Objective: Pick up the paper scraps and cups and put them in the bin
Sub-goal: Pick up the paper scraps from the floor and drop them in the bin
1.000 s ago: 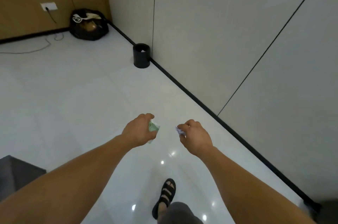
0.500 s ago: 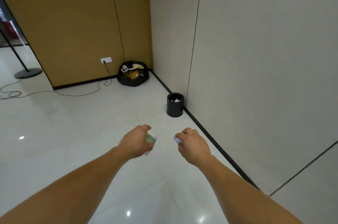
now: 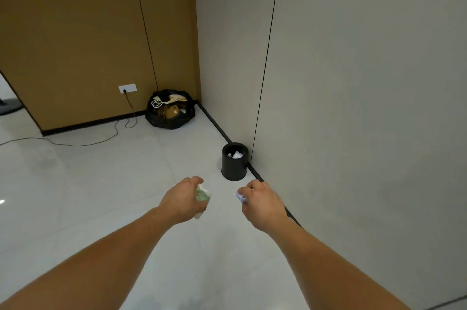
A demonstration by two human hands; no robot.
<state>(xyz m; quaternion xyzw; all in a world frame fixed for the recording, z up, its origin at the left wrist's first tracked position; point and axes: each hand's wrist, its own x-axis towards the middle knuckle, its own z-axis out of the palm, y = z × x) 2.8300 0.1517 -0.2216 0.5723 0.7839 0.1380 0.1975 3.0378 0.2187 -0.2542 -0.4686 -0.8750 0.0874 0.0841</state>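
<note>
**Operator:** Where is the item I am carrying in my left hand, and which way does it point?

**Guide:** Your left hand [image 3: 184,199] grips the green paper item [image 3: 202,195], with fingers and thumb curled round it. Its long axis runs roughly away from you, the far end by your thumb and the near end showing below your palm. Whether it is a cup or a scrap cannot be told. It carries green print, too blurred to read.

**Operator:** And the right?

**Guide:** Your right hand [image 3: 264,205] pinches one white paper scrap [image 3: 240,198] in curled fingertips. The scrap is crumpled, with no clear long axis, and it sticks out toward your left hand. Both items are held in the air above the floor [image 3: 88,196], one per hand and apart from each other.

**Operator:** Where is the bin?

**Guide:** One black round bin [image 3: 234,165] stands upright just ahead of your hands, against the black skirting of the grey wall [image 3: 353,107]. White scraps [image 3: 236,154] lie inside it; their number cannot be told.

**Operator:** What else is around?

**Guide:** One black bag [image 3: 170,113] sits in the far corner, well apart from the bin. To its left is one white wall socket [image 3: 127,88], from which one cable [image 3: 86,144] trails leftward across the floor.
</note>
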